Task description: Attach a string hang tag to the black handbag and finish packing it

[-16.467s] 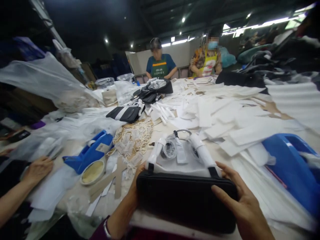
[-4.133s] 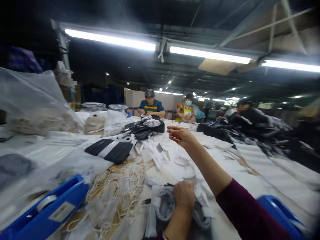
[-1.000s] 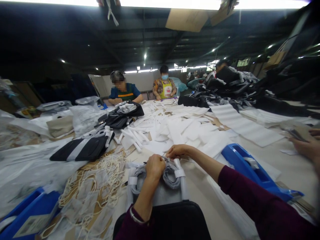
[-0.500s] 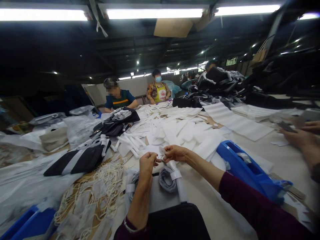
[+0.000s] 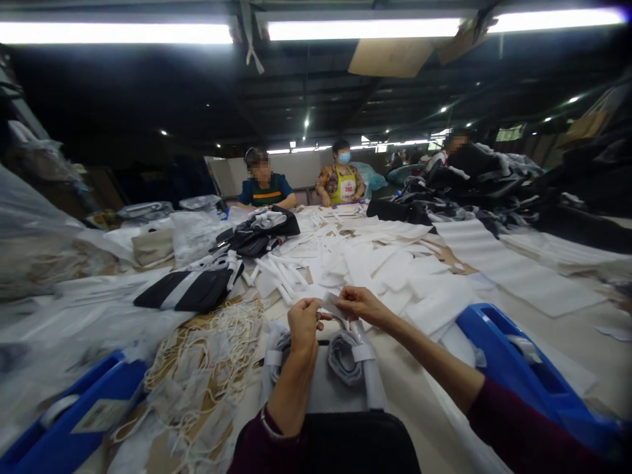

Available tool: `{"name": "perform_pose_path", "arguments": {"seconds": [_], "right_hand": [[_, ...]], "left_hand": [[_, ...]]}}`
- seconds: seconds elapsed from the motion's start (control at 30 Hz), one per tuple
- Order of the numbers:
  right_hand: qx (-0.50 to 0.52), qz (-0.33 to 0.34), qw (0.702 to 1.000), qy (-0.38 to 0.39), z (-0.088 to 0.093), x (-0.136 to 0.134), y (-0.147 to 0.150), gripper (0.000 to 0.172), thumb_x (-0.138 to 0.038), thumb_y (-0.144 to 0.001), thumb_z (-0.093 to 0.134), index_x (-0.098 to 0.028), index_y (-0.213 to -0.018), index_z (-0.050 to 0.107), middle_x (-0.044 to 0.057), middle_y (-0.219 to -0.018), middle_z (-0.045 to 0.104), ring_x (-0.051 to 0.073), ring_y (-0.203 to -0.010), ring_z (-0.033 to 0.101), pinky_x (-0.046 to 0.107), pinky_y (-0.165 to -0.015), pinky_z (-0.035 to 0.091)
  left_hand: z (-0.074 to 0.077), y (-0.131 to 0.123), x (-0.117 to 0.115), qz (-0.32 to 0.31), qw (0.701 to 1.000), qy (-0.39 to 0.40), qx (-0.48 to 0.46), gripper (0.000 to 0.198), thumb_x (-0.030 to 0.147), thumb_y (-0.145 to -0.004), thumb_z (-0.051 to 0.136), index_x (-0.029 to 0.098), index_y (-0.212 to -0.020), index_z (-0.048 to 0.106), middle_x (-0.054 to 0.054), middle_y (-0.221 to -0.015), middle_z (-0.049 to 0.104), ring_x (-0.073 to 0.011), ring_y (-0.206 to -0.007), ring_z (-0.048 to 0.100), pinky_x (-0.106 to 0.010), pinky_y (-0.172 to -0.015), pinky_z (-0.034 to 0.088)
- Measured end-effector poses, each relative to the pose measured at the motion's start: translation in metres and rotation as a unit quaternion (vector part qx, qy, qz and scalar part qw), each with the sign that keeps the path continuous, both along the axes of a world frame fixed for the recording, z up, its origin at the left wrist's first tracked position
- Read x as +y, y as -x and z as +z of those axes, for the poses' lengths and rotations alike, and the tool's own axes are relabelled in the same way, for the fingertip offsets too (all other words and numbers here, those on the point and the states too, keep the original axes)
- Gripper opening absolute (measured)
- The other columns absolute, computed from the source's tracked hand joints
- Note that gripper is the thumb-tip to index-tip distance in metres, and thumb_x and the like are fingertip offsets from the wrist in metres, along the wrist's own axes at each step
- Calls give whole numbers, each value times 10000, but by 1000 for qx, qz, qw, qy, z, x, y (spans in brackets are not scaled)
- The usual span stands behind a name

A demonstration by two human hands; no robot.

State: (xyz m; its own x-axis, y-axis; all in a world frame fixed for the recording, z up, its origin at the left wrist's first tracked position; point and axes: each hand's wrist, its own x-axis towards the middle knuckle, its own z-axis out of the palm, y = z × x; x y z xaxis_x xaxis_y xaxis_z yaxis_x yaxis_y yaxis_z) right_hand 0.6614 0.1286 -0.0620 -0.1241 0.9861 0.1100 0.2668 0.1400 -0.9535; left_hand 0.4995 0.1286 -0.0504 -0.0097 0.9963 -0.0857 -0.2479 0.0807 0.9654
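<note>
My left hand (image 5: 303, 324) and my right hand (image 5: 362, 305) are raised a little above the table, fingers pinched on a small white paper piece (image 5: 332, 304) held between them. Just below them lies a black bag (image 5: 340, 434) with its grey strap (image 5: 345, 355) coiled and its handles wrapped in white paper bands (image 5: 364, 353). The bag's near part runs out of view at the bottom edge.
Blue tape dispensers sit at the right (image 5: 513, 368) and lower left (image 5: 69, 421). A heap of cream cord tags (image 5: 207, 362) lies to the left, other black bags (image 5: 190, 289) beyond, white paper sheets (image 5: 395, 263) across the table. Several people work at the far end.
My hands have lifted off the grey strap and come together on the white paper piece. The view has swung slightly to the left, and another person's hand at the right edge is gone from sight.
</note>
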Motion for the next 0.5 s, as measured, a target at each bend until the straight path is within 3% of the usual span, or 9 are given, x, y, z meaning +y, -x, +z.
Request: {"name": "perform_pose_path", "arguments": {"seconds": [0.13,0.27,0.33,0.4,0.47,0.5], "right_hand": [[-82,19,996,-29,-5,3,-6,260,-406,-731,630,-172,-678,532,-21,-587,501,112,-547,464,219,-494,360],[-139,42,989,-29,2,2,-3,204,-361,-740,618,-166,-695,579,-20,-572,523,108,-523,470,216,-486,341],[-153,58,986,-25,8,2,1,200,-354,-732,632,-161,-696,593,-24,-558,533,96,-491,463,205,-462,325],[-129,68,989,-21,12,1,6,207,-360,-732,631,-159,-707,589,-25,-557,550,90,-460,471,198,-440,329],[-64,66,996,-12,14,0,10,218,-367,-734,625,-162,-719,552,-22,-563,572,99,-446,503,206,-443,365],[-24,64,998,-5,15,-1,11,224,-369,-735,623,-166,-732,530,-18,-575,585,109,-454,525,218,-462,394]], "left_hand": [[-4,1,2,4,1000,3,8,193,307,-632,603,136,-701,546,50,-425,456,-176,-441,609,-174,-349,300],[-4,0,1,21,999,-12,40,152,282,-673,593,139,-709,555,11,-525,525,-174,-450,600,-209,-356,351],[0,-1,-4,34,994,-67,83,107,247,-687,605,149,-679,564,-6,-636,553,-157,-522,607,-234,-422,424],[4,-3,-8,63,964,-196,169,46,201,-728,588,161,-711,602,-32,-799,575,-167,-734,625,-284,-628,511],[7,-3,-10,126,904,-316,259,151,155,-754,572,175,-890,634,-68,-999,561,-204,-1006,555,-358,-881,472],[7,-3,-10,155,882,-341,288,231,140,-749,582,171,-974,618,-83,-1061,542,-217,-1074,509,-382,-939,435]]}}
